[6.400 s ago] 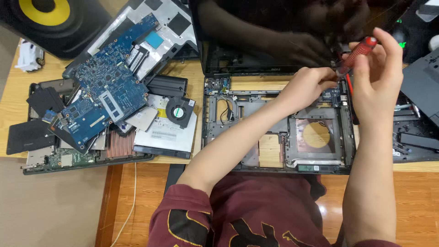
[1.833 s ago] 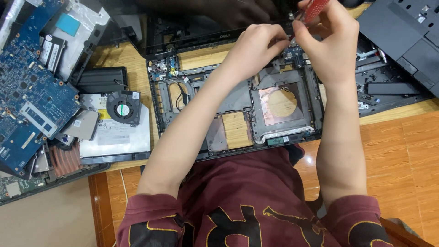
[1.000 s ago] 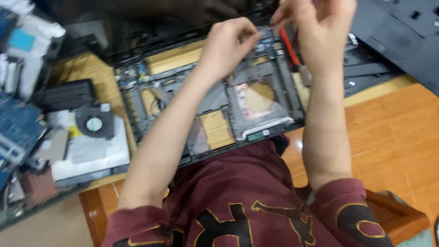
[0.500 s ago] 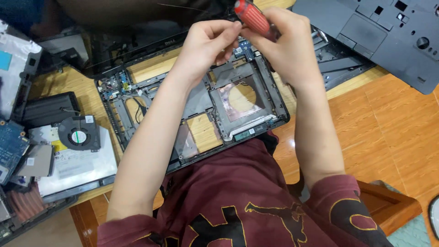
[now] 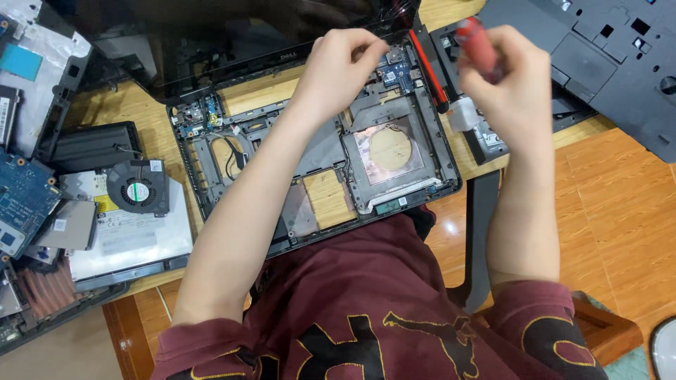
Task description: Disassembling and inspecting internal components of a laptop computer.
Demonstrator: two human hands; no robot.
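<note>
A home repair bench: wooden table (image 5: 141, 112) strewn with laptop parts, circuit board (image 5: 21, 204), fan (image 5: 138, 188)

A single head-worn camera looks steeply down from close above the wooden table (image 5: 264, 95). It faces the far edge; the wearer's lap fills the near side.

Person wears dark maroon short-sleeve tee (image 5: 366, 281) w/ black block lettering outlined in gold-yellow across chest, plus black figure graphic (image 5: 429, 334) w/ same outline. Sleeves end above elbows; forearms bare. No watch, rings or gloves on left hand (image 5: 338, 67) or right hand (image 5: 510, 88).
</note>
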